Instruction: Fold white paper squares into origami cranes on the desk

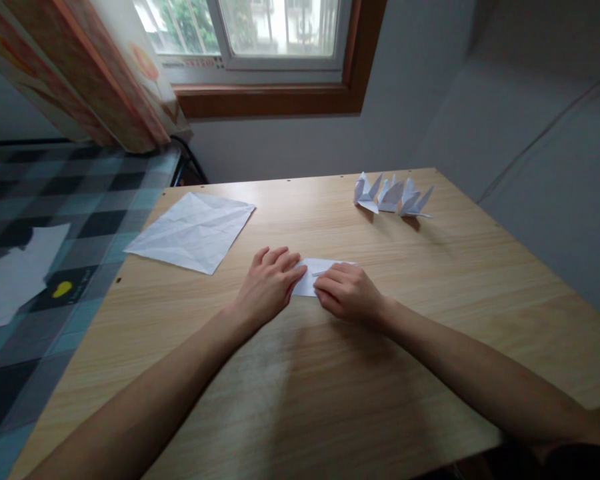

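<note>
A small folded piece of white paper (316, 269) lies on the wooden table (330, 373) near its middle. My left hand (267, 285) rests flat on the paper's left end, fingers stretched out and close together. My right hand (347, 292) has its fingers curled and pressed down on the paper's right part, covering much of it. Only the paper's top edge and a strip between the hands show.
A creased, unfolded square sheet of white paper (193, 230) lies at the table's left. Three folded paper cranes (393, 195) stand at the back right. A bed with a checked cover (40, 220) and loose white paper (15, 273) is left of the table; a wall is to the right.
</note>
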Motion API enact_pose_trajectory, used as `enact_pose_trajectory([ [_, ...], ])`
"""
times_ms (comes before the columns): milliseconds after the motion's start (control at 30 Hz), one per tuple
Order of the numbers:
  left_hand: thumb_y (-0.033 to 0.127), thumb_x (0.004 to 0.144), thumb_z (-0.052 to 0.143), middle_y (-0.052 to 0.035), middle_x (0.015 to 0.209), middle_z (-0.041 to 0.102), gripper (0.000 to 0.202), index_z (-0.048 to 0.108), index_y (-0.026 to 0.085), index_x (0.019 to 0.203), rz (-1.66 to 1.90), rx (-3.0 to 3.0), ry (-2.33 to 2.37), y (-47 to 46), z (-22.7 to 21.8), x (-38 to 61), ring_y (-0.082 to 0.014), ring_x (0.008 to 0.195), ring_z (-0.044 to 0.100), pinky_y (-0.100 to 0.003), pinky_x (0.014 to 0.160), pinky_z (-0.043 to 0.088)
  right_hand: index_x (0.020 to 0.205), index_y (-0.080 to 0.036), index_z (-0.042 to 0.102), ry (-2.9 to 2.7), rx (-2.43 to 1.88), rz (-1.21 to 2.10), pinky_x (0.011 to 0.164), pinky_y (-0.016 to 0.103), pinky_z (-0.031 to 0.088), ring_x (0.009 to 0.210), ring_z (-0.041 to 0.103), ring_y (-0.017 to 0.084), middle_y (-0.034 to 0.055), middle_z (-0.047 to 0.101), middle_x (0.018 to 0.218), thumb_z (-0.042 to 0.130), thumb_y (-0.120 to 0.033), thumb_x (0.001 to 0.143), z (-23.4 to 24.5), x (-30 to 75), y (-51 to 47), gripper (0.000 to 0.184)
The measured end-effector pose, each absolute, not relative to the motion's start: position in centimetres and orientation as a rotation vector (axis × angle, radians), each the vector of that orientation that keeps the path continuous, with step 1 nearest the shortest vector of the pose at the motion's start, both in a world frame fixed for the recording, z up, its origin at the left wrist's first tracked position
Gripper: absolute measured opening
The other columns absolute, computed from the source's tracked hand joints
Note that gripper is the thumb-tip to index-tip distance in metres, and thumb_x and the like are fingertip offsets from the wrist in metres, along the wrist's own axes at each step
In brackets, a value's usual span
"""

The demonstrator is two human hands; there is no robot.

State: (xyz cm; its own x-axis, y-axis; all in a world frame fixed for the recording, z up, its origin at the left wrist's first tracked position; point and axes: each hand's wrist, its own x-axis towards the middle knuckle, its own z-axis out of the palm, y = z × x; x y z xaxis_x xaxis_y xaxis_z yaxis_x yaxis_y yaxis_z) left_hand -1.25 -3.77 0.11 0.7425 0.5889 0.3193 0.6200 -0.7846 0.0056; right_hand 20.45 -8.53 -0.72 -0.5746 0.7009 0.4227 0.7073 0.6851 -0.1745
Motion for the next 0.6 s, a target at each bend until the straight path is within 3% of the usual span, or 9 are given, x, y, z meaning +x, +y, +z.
enact_pose_trajectory([
  [100, 0.018, 0.093, 0.054, -0.0079, 0.124, 0.068, 0.028, 0.069, 0.026, 0.115, -0.479, -2.841, -0.915, -3.9, 0.2, -1.1, -0.0304, 0.121, 0.055, -0.051, 0.103, 0.036, 0.128, -0.008, 0.06, -2.366, -1.146, 0.07, 0.103, 0.045, 0.047, 0.122, 0.057, 0.029, 0.02, 0.063, 0.132, 0.05, -0.022, 0.094, -1.2, 20.2, -8.1, 0.038],
  [167, 0.019, 0.094, 0.054, -0.0087, 0.118, 0.069, 0.024, 0.068, 0.022, 0.113, -0.434, -2.832, -0.859, -4.1, 0.4, -0.9, -0.0287, 0.114, 0.057, -0.047, 0.098, 0.039, 0.14, 0.0, 0.048, -2.445, -1.195, 0.111, 0.113, 0.048, 0.039, 0.138, 0.045, 0.032, 0.0244, 0.05, 0.146, 0.049, -0.025, 0.096, -1.4, 20.1, -7.9, 0.051],
  [367, 0.019, 0.095, 0.055, -0.0087, 0.1, 0.07, 0.015, 0.067, 0.016, 0.103, -0.272, -2.874, -0.767, -4.2, 0.7, -0.8, -0.0234, 0.091, 0.059, -0.037, 0.081, 0.046, 0.149, -0.004, 0.038, -2.597, -1.323, 0.148, 0.12, 0.053, 0.029, 0.148, 0.031, 0.033, 0.0225, 0.035, 0.157, 0.047, -0.04, 0.099, -1.6, 20.5, -7.9, 0.062],
  [600, 0.017, 0.094, 0.049, -0.0107, 0.102, 0.069, 0.02, 0.067, 0.015, 0.103, -0.353, -2.905, -0.769, -4.4, 0.8, -1.1, -0.0236, 0.088, 0.058, -0.036, 0.074, 0.051, 0.15, -0.006, 0.036, -2.548, -1.44, 0.126, 0.12, 0.054, 0.029, 0.149, 0.029, 0.034, 0.0239, 0.034, 0.157, 0.05, -0.054, 0.095, -2.2, 22.3, -8.3, 0.075],
])
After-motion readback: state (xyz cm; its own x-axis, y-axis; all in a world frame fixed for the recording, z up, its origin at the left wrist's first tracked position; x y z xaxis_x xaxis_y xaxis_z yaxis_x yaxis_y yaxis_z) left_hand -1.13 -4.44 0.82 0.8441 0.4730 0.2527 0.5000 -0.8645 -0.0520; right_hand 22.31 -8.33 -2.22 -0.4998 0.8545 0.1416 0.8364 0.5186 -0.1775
